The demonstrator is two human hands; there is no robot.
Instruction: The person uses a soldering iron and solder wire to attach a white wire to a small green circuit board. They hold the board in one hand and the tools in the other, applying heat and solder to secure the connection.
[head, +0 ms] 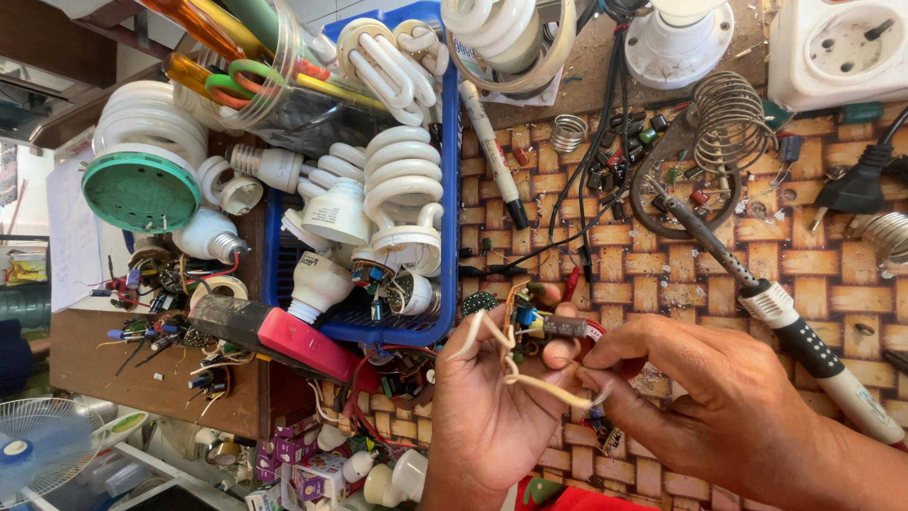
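**Lamp circuit board held over the bench**

Here the left hand (492, 407) clamps a small circuit board (541, 322) above the woven mat (832, 274). The right hand (728, 397) pinches its pale wire (544, 386). A soldering iron (757, 293) lies just beside them.

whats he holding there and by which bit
Left hand holds a small circuit board by its edge; right hand pinches one of its pale wires near the end.

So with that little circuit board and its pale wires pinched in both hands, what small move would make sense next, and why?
Probably the right hand should draw the pale wire straight. The wire loops slackly between the two hands, and the left hand already grips the small circuit board, so the wire's end could be brought to the soldering iron resting beside them.
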